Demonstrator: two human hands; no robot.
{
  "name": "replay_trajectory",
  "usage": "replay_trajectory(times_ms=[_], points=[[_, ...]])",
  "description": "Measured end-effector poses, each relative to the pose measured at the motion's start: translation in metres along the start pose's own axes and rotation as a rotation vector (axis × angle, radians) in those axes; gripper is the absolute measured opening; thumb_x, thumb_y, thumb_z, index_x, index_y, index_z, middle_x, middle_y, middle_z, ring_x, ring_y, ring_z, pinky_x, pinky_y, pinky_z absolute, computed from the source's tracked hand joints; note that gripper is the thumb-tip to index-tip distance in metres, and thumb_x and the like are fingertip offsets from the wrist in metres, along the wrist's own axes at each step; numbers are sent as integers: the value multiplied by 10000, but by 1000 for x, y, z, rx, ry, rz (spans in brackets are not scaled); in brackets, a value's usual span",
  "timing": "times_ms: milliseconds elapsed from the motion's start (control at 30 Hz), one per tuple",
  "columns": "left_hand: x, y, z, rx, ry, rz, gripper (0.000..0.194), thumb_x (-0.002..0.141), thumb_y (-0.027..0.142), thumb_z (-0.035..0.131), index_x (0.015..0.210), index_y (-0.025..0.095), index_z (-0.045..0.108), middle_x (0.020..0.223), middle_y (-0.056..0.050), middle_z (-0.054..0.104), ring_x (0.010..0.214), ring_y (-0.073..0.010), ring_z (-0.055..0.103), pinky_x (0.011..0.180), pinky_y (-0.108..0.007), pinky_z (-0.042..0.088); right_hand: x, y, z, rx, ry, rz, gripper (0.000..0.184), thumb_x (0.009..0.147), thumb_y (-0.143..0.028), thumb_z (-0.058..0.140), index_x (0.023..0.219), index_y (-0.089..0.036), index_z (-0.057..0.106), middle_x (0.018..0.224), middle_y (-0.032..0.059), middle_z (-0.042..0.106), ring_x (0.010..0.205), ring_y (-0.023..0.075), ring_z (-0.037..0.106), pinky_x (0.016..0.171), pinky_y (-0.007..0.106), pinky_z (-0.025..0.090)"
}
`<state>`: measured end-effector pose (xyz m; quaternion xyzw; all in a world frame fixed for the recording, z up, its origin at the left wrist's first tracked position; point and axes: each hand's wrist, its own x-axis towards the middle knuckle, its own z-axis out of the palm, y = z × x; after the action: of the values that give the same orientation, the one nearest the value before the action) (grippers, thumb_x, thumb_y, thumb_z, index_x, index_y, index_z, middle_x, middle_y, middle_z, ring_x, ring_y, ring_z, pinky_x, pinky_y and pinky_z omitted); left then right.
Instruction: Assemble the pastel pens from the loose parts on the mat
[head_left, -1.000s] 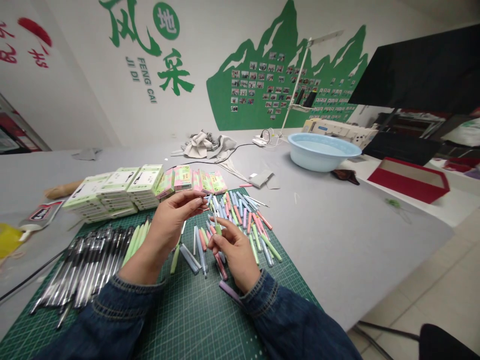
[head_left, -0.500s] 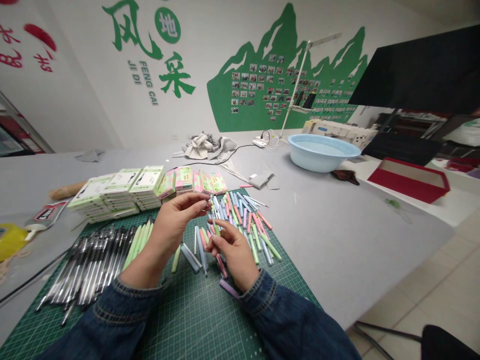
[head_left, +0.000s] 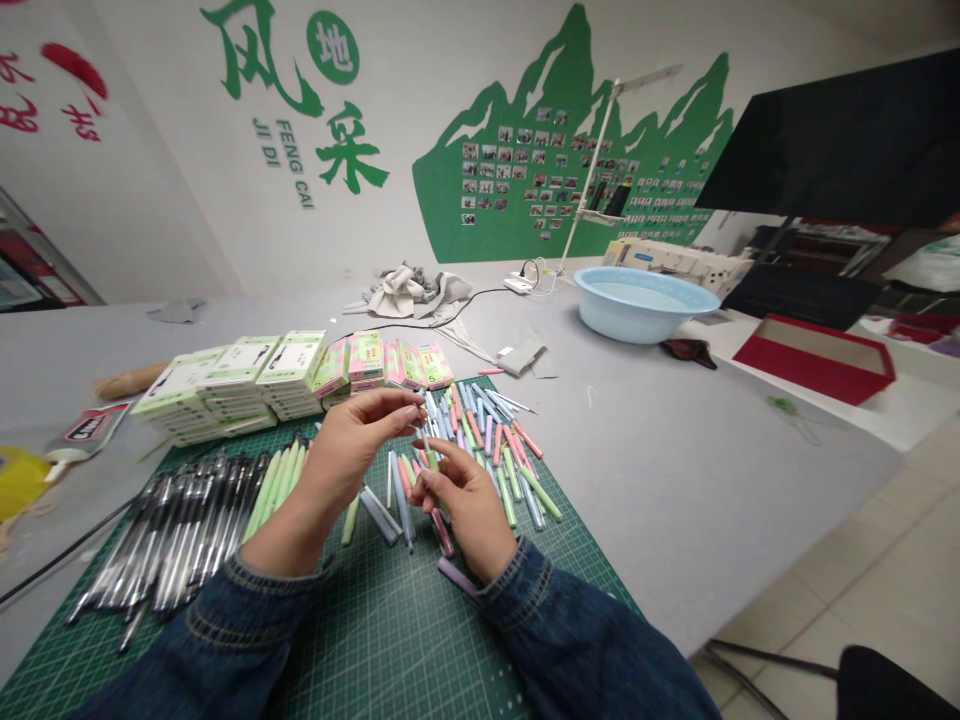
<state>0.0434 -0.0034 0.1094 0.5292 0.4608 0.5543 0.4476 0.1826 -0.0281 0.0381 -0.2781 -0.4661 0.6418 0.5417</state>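
Grip narrow, the left hand (head_left: 365, 430) pinches the tip of a slender pen part (head_left: 431, 459), the right hand (head_left: 469, 505) holding its green lower section above a gridded cutting mat (head_left: 390, 630) bearing smooth pastel tubes (head_left: 488, 437) and glossy clear pens (head_left: 196, 530), on the grey bench (head_left: 675, 450).

Can count two hands (head_left: 469, 505), three stacks of white boxes (head_left: 292, 358), one mat (head_left: 390, 620), one basin (head_left: 637, 318), one tube (head_left: 88, 428). Must leave overlapping pens (head_left: 169, 550) at dozens, uncounted.
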Motion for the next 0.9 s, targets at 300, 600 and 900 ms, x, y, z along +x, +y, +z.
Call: replay_trajectory(times_ms=[300,600,900], points=[[-11,3,-9,48,-111,-21,401,716,315,726,1095,211,645,954,-72,713,905,-226,656,787,-326,517,-1,-2,-1,-28,-20,-8,326,812,-216,589,1137,-220,619,635,-30,609,528,102,511,561,242,411],[-24,-33,-71,1217,-87,-209,157,678,344,630,596,213,603,603,-28,637,606,-208,580,554,-272,327,-3,-9,1,-52,12,1,298,814,-220,595,1108,-233,643,657,-22,596,549,109,507,577,249,417],[-45,-66,-73,1296,-121,-306,151,664,349,618,601,213,604,694,-90,675,676,-250,616,582,-289,334,-4,-8,2,-60,23,12,304,803,-221,604,1104,-234,645,650,-25,598,558,115,513,575,254,408]])
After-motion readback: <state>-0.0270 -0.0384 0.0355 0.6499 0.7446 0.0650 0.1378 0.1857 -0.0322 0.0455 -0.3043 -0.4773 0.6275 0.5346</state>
